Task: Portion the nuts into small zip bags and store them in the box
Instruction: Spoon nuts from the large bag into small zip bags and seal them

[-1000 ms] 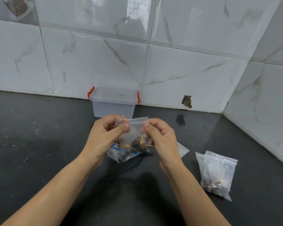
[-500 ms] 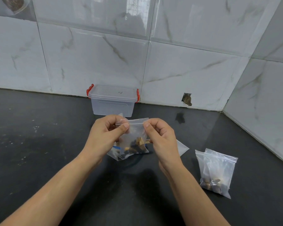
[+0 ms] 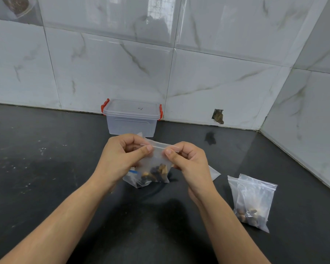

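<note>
Zip bag (image 3: 156, 159), small, clear, a portion of mixed nuts (image 3: 156, 173) settled in its bottom; held above the desk (image 3: 46, 178), upright, seal strip uppermost. Long axis of the seal runs left to right between the hands, level or nearly so. Left hand (image 3: 122, 155): fingers curled, thumb and forefinger pinching the left end of the strip. Right hand (image 3: 189, 159): likewise curled, pinching the strip towards its right end. Both hands on the one bag, roughly equally near; the run of the seal between the two thumbs is the part the closing press appears to turn on. Whether the seal is already shut along its length cannot be told. Beneath and behind the held bag: a larger clear pouch (image 3: 133, 180) with a blue mark, lying on the desk, partly hidden. Box (image 3: 131, 119): translucent, red clips, lid on, standing at the wall straight beyond the hands, near but apart from them; the lid will, by judgement, need opening before storage. Filled bags (image 3: 253, 201): on the desk to the right, well clear of the right hand. Flat empty bag (image 3: 214, 173): just right of the right wrist. Change from the earlier frames: both pinches stand closer together along the strip, the left thumb further towards the middle; bag, box and filled bags otherwise keep the same arrangement.
</note>
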A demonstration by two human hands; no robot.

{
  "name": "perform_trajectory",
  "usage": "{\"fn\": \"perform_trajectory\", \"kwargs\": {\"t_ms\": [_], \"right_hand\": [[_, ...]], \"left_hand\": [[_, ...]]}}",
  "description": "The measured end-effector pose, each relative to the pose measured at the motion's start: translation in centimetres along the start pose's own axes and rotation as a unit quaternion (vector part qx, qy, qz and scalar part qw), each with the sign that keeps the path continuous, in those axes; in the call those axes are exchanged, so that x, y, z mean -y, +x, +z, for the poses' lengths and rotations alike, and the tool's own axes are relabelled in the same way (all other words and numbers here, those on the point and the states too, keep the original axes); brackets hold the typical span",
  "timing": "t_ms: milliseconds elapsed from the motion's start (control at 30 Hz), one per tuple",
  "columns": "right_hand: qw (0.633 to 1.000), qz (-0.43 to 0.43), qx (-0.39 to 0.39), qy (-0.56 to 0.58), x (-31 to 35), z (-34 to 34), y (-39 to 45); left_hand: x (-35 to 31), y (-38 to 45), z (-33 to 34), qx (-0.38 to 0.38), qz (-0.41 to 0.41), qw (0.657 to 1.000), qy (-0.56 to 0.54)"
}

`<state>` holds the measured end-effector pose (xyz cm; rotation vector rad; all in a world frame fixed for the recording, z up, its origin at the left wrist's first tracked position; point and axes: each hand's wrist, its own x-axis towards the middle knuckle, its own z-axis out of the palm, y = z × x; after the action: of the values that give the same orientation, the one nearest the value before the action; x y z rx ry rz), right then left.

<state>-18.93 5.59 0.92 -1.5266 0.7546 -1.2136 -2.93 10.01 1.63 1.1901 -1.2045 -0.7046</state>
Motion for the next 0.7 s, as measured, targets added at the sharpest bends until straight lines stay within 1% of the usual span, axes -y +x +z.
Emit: {"fn": "perform_trajectory", "kwargs": {"t_ms": [100,200,300,500,700], "right_hand": [[1.000,0.011,-0.003,-0.009,0.11,-0.32,0.04],[0.999,0.040,0.020,-0.003,0.31,-0.45,-0.08],[0.997,0.058,0.039,0.012,0.35,-0.29,-0.25],[0.998,0.051,0.029,-0.003,0.32,-0.22,-0.19],[0.999,0.039,0.025,-0.027,0.11,-0.32,0.04]], "left_hand": [[-0.01,-0.01,-0.09,0.016,0.009,1.000,0.019],[0.15,0.13,-0.18,0.015,0.017,0.999,0.031],[0.34,0.18,-0.08,0.028,0.017,0.999,0.032],[0.51,0.14,0.15,0.053,0.010,0.998,0.041],[0.48,0.19,0.02,0.048,0.006,0.998,0.044]]}}
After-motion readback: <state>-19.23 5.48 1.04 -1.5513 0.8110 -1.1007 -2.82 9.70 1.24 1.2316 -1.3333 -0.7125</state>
